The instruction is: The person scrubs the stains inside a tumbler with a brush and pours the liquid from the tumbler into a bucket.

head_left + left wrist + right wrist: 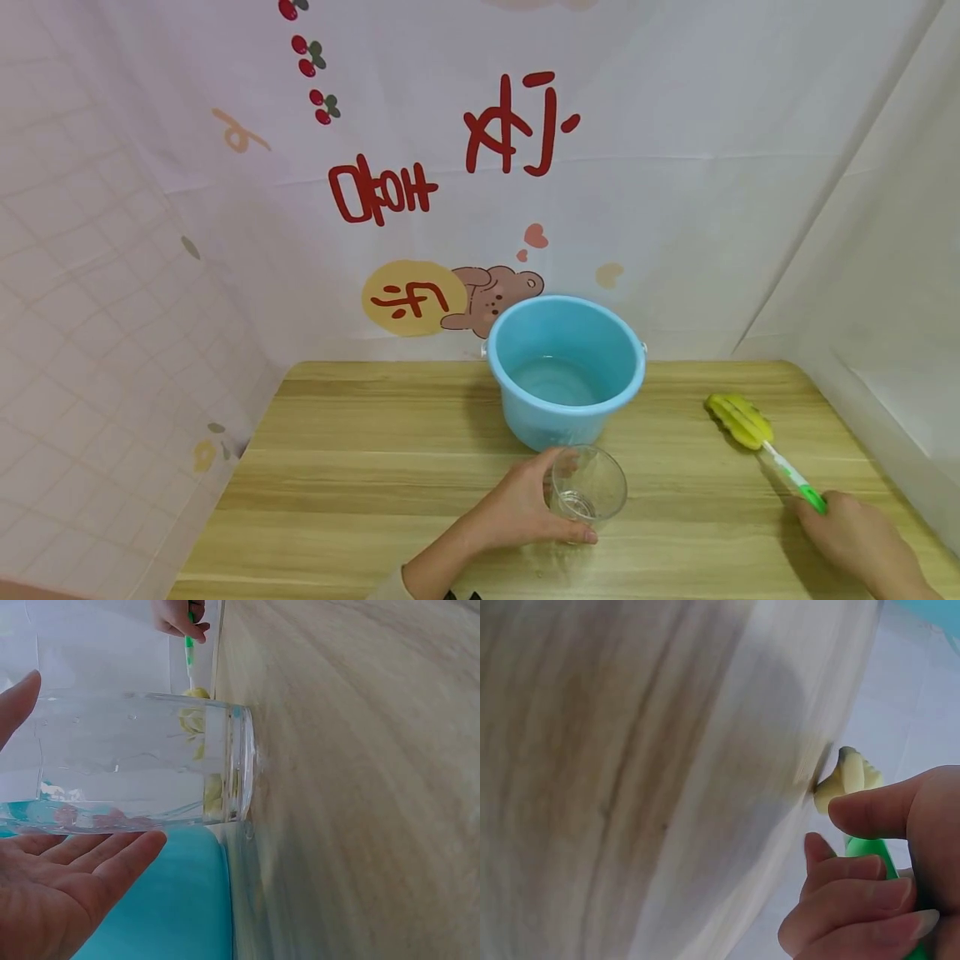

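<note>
A clear drinking glass (588,492) stands upright on the table in front of the bucket. My left hand (525,504) is spread around its left side. In the left wrist view, the nearly straight fingers (124,862) lie along the glass's bucket side, while the thumb extends past the opposite side. My right hand (858,537) grips the green handle of a sponge bottle brush (783,467), its fingers curled round it. The brush's yellow sponge head (741,421) points away, low over the tabletop at the right.
A light blue bucket (566,429) with water in its bottom stands at the back of the wood-grain table (360,492), just beyond the glass. White printed cloth (675,208) hangs behind the table and along both sides.
</note>
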Demonstrator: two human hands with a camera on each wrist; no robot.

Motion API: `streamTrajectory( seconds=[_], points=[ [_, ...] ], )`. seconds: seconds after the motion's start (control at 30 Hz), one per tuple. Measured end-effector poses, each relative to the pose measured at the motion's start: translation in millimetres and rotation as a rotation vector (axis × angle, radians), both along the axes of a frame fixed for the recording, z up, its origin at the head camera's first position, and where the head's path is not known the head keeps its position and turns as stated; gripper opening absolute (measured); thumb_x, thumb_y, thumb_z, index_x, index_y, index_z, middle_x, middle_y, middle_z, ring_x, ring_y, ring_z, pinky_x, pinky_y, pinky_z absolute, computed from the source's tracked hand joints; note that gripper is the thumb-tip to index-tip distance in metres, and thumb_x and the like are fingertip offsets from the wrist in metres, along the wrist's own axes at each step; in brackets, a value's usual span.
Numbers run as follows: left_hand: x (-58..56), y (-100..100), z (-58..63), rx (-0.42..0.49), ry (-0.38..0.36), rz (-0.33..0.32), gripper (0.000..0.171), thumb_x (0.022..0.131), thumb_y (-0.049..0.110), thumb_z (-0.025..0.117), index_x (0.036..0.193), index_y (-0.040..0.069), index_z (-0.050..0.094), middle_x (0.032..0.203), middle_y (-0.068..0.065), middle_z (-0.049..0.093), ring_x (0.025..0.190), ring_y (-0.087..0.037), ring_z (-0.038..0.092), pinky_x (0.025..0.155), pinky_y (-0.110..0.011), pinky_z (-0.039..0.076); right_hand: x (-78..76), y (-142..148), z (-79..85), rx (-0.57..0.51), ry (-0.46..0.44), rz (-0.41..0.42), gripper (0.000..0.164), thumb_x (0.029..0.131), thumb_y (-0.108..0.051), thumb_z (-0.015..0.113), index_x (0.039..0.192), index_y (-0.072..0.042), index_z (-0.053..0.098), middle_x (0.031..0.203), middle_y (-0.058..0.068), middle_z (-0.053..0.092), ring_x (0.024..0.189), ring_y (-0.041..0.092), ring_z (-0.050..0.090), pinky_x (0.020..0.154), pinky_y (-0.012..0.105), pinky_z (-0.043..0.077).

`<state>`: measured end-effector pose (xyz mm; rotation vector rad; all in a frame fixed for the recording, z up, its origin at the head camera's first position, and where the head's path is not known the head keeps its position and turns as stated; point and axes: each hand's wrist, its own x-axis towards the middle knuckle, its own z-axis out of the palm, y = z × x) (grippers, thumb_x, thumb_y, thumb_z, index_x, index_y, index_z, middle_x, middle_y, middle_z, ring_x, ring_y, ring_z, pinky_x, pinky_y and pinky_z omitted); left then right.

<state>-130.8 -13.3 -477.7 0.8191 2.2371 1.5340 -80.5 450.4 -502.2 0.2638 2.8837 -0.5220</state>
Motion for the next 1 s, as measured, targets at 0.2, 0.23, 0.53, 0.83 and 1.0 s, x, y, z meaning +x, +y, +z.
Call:
streamTrajectory(
  seconds=[0.2,0.23,0.53,0.83,1.0],
  points=[
    [-0.6,1,-1.1,0.008,0.005,-0.012,0.086,0.075,0.037,0.098,0.147,0.024,0.053,0.138,0.007,0.061,0.128,-0.009,0.055,0.102,-0.029,0.049,1.3,2,-1.7,0.004,0.053,0.005,0.048,0.112,-0.037,0.040,0.071,-0.013,0.045,0.064,0.001,0.042,0.059,0.019,0.039,0.053,0.035,0.034],
    [-0.7,1,-1.2,0.009,0.004,-0.012,0.086,0.075,0.037,0.098,0.147,0.024,0.053,0.138,0.007,0.061,0.129,-0.009,0.055,0.102,-0.029,0.049,1.7,2,-1.2,0.003,0.061,0.004,0.048,0.112,-0.036,0.040,0.071,-0.013,0.045,0.064,0.001,0.042,0.058,0.019,0.039,0.053,0.035,0.034],
    [-0.3,1,0.5,0.000,-0.022,-0.007,0.086,0.075,0.037,0.098,0.147,0.024,0.052,0.137,0.007,0.061,0.128,-0.008,0.055,0.102,-0.029,0.049,3.3,-3,9.6,0.004,0.151,-0.046,0.044,0.110,-0.032,0.042,0.070,-0.011,0.042,0.065,0.004,0.047,0.061,0.023,0.044,0.053,0.037,0.036],
    [-0.6,1,-0.8,-0.001,-0.024,-0.006,0.087,0.075,0.035,0.098,0.148,0.025,0.051,0.140,0.010,0.059,0.130,-0.009,0.054,0.103,-0.029,0.049,6.8,-14,23.4,0.009,0.209,-0.078,0.044,0.111,-0.032,0.037,0.072,-0.012,0.037,0.062,0.000,0.036,0.054,0.018,0.036,0.050,0.033,0.030],
    [-0.7,1,-1.6,-0.010,-0.026,-0.004,0.089,0.075,0.037,0.097,0.150,0.027,0.051,0.140,0.009,0.058,0.130,-0.009,0.054,0.102,-0.028,0.049,7.0,-18,29.6,0.028,0.242,-0.073,0.043,0.111,-0.030,0.038,0.072,-0.011,0.037,0.060,0.000,0.036,0.053,0.017,0.035,0.050,0.032,0.030]
  ],
)
